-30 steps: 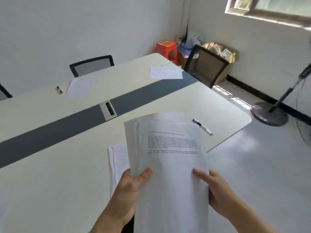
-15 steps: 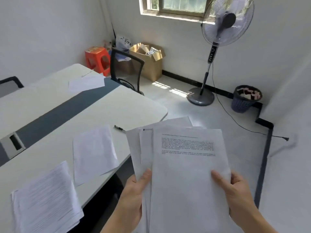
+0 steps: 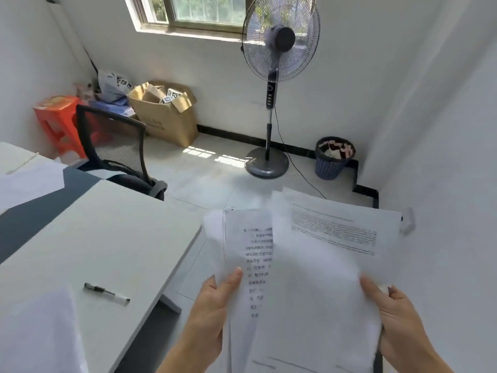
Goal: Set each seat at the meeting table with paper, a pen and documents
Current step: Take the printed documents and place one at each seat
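My left hand (image 3: 211,305) grips a stack of printed documents (image 3: 242,265) by its lower left edge, thumb on top. My right hand (image 3: 390,313) pinches the top sheet (image 3: 328,259) and holds it slid to the right, off the stack. Both are held in the air beyond the right end of the white meeting table (image 3: 113,232). On the table a black and clear pen (image 3: 106,292) lies near the front edge, beside a blank sheet (image 3: 40,332) at the lower left. Another sheet (image 3: 29,181) lies at the far left.
A black mesh chair (image 3: 118,149) stands at the table's end. Behind it are an orange stool (image 3: 57,122) and an open cardboard box (image 3: 166,114). A standing fan (image 3: 277,84) and a blue waste basket (image 3: 333,157) stand by the wall under the window.
The view has swung right, away from the table toward the fan and corner. My right hand has drawn the top sheet rightward, uncovering the printed page beneath it.
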A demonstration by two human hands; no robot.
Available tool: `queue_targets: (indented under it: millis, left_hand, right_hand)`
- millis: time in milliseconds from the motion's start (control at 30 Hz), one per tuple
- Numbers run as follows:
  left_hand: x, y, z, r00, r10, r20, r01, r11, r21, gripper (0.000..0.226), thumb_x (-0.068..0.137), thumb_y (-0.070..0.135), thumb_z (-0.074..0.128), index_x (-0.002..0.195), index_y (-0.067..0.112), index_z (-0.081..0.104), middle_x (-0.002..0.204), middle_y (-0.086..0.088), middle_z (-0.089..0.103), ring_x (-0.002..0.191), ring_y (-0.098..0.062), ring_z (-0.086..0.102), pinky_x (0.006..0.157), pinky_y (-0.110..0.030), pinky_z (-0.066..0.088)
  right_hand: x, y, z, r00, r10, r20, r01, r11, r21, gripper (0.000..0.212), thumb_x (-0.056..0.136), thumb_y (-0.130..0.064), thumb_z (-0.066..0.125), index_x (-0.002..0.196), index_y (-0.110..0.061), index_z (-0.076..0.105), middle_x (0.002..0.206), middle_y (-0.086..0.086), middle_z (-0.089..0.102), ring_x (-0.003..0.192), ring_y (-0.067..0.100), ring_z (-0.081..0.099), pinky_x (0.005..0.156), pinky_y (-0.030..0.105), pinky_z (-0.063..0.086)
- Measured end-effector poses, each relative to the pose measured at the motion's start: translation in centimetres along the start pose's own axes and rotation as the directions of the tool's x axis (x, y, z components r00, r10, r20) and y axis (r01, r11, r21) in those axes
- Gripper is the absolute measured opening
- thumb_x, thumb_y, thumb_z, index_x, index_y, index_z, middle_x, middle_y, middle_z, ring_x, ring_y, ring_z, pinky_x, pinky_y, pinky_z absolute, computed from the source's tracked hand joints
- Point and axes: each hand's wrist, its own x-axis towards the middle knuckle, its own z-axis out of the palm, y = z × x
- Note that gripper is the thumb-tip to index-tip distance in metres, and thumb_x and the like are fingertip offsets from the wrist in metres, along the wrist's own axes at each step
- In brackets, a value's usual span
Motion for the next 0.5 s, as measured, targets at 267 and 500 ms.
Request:
queue_targets:
  millis: [267,500]
  left_hand:
    - [12.7,10.1,2.3,0.996,0.034,0.079,-0.039,0.997,0.068,0.036,0.084,0.023,0.063,0.113,0.003,0.067,0.109,-0.023,0.071,0.099,-0.043,0.068,0.083,-0.049,0.054]
    - [20.9,15.5,2.5,0.998,0.066,0.015,-0.067,0.997,0.049,0.029,0.087,0.019,0.059,0.11,0.004,0.068,0.105,-0.021,0.073,0.095,-0.04,0.07,0.086,-0.052,0.056]
  right_hand:
    - [10.4,-6.6,8.1,0.999,-0.042,0.008,0.042,0.999,0.001,0.011,0.084,-0.011,0.064,0.075,-0.013,0.07,0.088,0.012,0.077,0.07,0.023,0.075,0.057,0.035,0.062]
    - [20.0,-9.4,14.1,0.994,0.02,0.103,-0.01,0.996,-0.091,0.02,0.081,-0.006,0.065,0.099,0.001,0.068,0.086,0.015,0.077,0.07,0.027,0.075,0.054,0.033,0.06]
